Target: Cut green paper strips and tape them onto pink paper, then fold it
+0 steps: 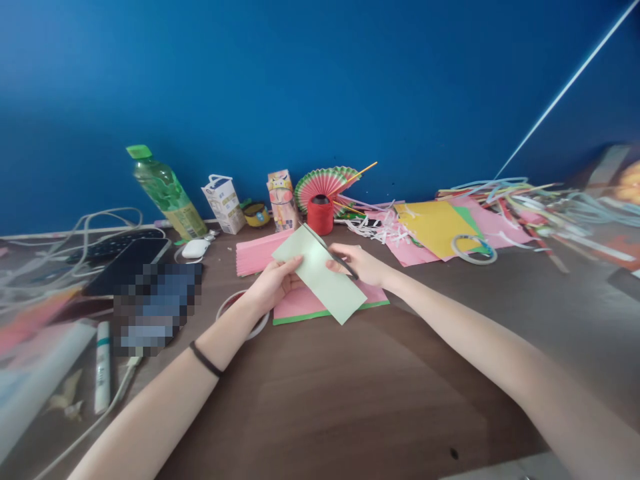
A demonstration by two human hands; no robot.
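Observation:
A pale green rectangular sheet of paper [330, 285] is held up at a slant over the table. My left hand [274, 283] pinches its left edge, thumb on top and fingers underneath. In my right hand [361, 264] is a pair of dark scissors [351, 270], at the paper's upper right edge; the blades are mostly hidden, and I cannot tell how wide they stand. Beneath lies a pink sheet with a green border [295, 310]. A pleated pink paper [257, 255] rests behind my left hand, and a roll of tape [257, 328] is partly under my left wrist.
At the back stand a green bottle [167, 193], a milk carton [223, 203], a red spool [320, 215] and a pink-green paper fan [325, 187]. Yellow paper [433, 227], shreds and strips lie right. A phone [160, 307], cables and a marker [103, 367] lie left.

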